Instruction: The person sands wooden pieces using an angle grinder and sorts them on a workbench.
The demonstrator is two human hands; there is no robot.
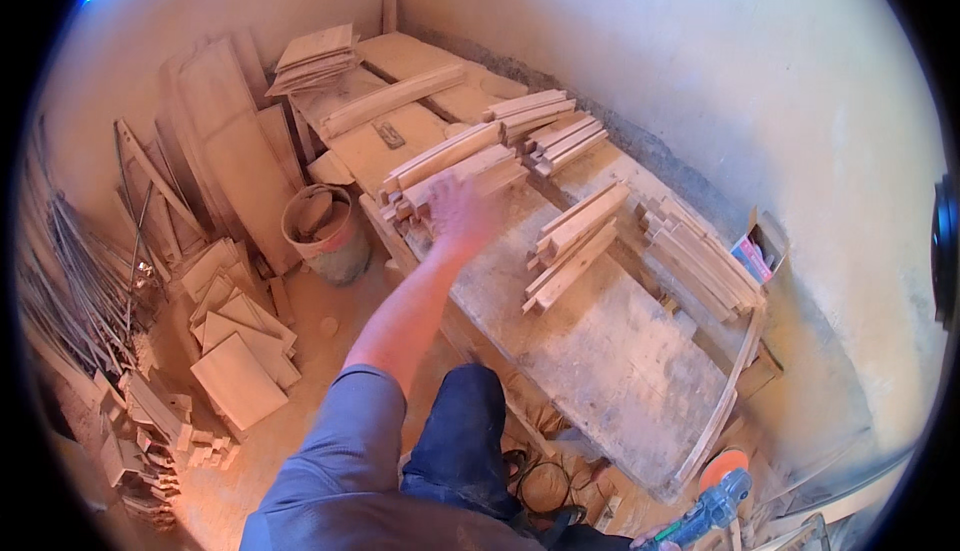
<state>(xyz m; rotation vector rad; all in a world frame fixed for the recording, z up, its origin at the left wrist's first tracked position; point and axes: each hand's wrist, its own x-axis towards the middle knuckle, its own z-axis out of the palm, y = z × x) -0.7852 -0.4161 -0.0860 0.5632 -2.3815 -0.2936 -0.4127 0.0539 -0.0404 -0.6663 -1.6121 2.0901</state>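
Observation:
My left arm stretches forward over the workbench, and my left hand is smeared by motion. It is over or against a stack of short wooden strips at the bench's left edge; whether it grips one cannot be made out. Low at the right, my right hand is mostly cut off by the picture's lower edge. It is closed on an angle grinder with a blue-grey body and an orange disc, held beside the near end of the bench.
The dusty workbench runs along the wall, carrying more wooden strips and a long bundle. A small box stands by the wall. Left on the floor are a bucket, loose boards and leaning panels. Cables lie below the bench.

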